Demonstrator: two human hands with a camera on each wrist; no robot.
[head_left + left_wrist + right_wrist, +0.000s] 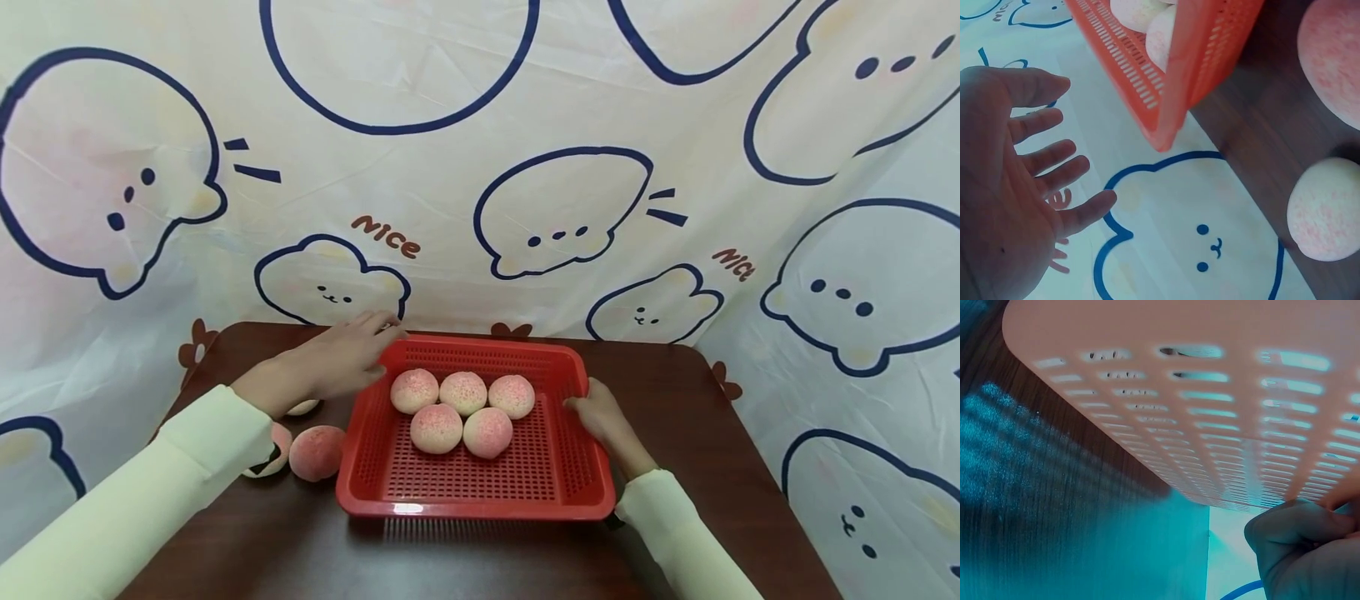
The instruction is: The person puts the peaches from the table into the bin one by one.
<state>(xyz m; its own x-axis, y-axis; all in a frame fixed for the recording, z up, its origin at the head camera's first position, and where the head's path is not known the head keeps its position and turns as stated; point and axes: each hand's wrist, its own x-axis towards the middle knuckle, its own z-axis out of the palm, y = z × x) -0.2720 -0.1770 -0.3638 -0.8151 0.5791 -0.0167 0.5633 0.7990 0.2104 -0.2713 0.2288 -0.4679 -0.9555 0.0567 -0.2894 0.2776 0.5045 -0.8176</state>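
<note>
While the right hand (600, 417) grips the red basket (487, 507) by its right rim, the left hand (337, 357) hangs near the upper-left corner, fingers spread and holding nothing. The basket fills the frame's lower centre, five pinkish peaches (462, 393) inside; a redder peach (317, 454) lies at lower left.

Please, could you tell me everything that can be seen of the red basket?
The basket is red, rectangular and open at the top, and looks like plastic, with a smooth rim and small slots through its walls and floor. It stands on a dark table. Inside lie five pale pink peaches in two rows. The right hand grips its right side; the left hand is near its far left corner, not gripping it.
</note>
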